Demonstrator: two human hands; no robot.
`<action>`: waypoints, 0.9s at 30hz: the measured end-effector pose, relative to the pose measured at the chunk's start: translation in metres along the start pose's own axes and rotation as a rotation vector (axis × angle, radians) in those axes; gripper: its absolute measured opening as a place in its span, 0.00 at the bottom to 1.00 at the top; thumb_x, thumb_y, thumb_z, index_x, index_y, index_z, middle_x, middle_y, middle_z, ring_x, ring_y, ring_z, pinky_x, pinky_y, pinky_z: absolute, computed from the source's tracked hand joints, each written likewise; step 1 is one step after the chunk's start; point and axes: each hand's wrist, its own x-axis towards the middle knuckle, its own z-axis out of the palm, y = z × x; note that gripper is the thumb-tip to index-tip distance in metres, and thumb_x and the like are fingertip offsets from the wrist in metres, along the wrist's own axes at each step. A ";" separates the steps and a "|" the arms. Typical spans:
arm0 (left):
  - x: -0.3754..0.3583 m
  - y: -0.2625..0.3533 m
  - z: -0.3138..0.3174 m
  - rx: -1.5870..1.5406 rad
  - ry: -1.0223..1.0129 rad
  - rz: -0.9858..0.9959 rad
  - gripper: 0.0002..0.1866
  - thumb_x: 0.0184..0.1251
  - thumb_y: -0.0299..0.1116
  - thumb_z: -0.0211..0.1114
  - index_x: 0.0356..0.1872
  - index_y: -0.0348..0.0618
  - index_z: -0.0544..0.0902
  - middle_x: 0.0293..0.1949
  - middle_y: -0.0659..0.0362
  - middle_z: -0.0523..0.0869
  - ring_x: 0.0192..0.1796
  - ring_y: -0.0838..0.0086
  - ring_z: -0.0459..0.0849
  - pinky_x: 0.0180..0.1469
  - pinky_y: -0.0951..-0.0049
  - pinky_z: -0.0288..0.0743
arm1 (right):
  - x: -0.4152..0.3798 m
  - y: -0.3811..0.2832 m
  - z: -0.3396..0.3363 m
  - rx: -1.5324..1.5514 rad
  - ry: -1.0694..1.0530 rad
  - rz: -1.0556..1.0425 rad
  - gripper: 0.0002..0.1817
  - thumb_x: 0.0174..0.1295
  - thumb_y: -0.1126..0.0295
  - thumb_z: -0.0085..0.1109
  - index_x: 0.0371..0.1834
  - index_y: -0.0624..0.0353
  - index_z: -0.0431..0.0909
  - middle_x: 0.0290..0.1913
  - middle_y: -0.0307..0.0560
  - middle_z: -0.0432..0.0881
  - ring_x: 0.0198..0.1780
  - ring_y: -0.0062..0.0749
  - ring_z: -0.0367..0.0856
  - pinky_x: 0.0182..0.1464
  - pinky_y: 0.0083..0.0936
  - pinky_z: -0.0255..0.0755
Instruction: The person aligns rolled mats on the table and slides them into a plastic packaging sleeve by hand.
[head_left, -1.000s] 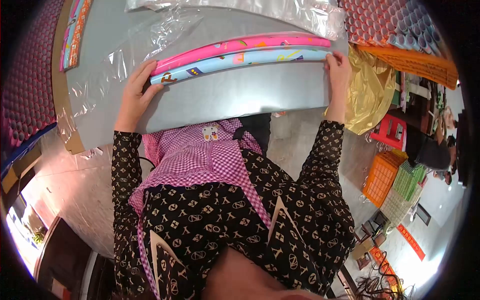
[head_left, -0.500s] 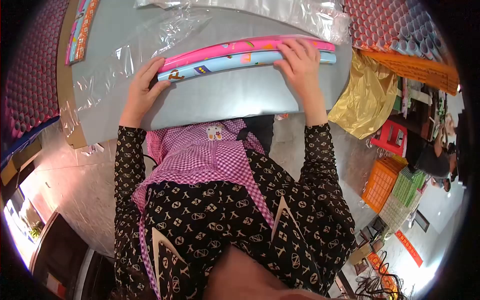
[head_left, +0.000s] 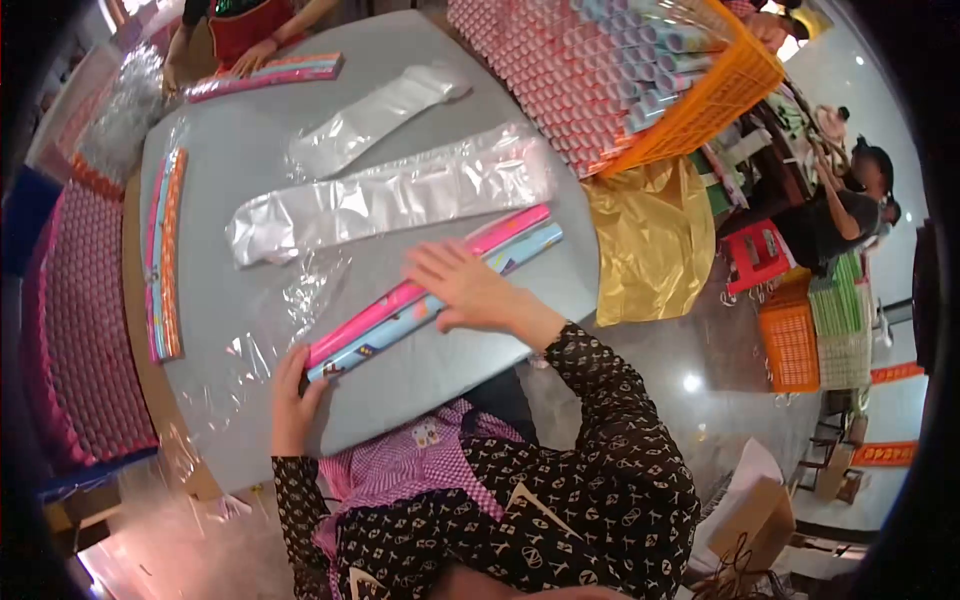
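Head view: pink roll (head_left: 366,322) and blue roll (head_left: 392,334) on counter (head_left: 440,365); left hand (head_left: 291,412), grip around near ends, seemingly to align them; right hand (head_left: 482,293), grip wide, over middles.

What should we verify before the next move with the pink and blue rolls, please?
1. Pink roll and blue roll side by side: ok.
2. Both rolls lying on the gray table: ok.
3. Left hand at their near ends: ok.
4. Right hand gripping firmly: cannot tell; it is blurred over their middle.
5. Flat clear plastic not touching the rolls: cannot tell; the right hand hides part.
6. Co-worker's hand away from these rolls: ok.
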 end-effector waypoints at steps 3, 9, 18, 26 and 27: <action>-0.002 -0.005 0.003 -0.029 0.054 0.016 0.28 0.56 0.23 0.70 0.61 0.34 0.76 0.62 0.47 0.78 0.63 0.56 0.77 0.65 0.64 0.70 | 0.013 -0.003 0.001 0.027 0.008 -0.089 0.53 0.38 0.59 0.77 0.71 0.60 0.60 0.70 0.53 0.67 0.72 0.50 0.61 0.76 0.51 0.47; 0.001 -0.008 0.000 -0.016 0.022 0.055 0.29 0.54 0.24 0.73 0.60 0.35 0.77 0.62 0.48 0.78 0.62 0.58 0.78 0.63 0.66 0.73 | 0.017 0.002 0.009 0.099 -0.067 -0.072 0.47 0.43 0.60 0.74 0.68 0.62 0.64 0.58 0.52 0.77 0.65 0.44 0.72 0.76 0.50 0.48; 0.000 -0.014 0.000 0.034 0.001 0.094 0.29 0.54 0.20 0.70 0.61 0.34 0.76 0.64 0.49 0.75 0.63 0.62 0.77 0.63 0.68 0.73 | 0.012 -0.001 0.013 0.161 -0.041 -0.025 0.38 0.44 0.61 0.72 0.61 0.59 0.70 0.54 0.49 0.79 0.61 0.42 0.74 0.75 0.51 0.48; -0.002 -0.014 0.002 0.009 -0.002 0.080 0.31 0.54 0.23 0.72 0.62 0.36 0.76 0.65 0.50 0.75 0.64 0.62 0.76 0.64 0.68 0.72 | 0.017 -0.011 -0.007 0.034 0.230 -0.077 0.31 0.48 0.60 0.73 0.55 0.58 0.74 0.51 0.45 0.80 0.59 0.41 0.76 0.74 0.52 0.51; -0.002 -0.019 0.003 -0.008 0.003 0.083 0.31 0.54 0.23 0.72 0.62 0.36 0.76 0.65 0.50 0.75 0.64 0.62 0.76 0.64 0.68 0.72 | 0.021 -0.018 -0.031 0.153 0.321 -0.137 0.26 0.49 0.59 0.72 0.50 0.58 0.77 0.47 0.44 0.81 0.55 0.41 0.78 0.72 0.52 0.54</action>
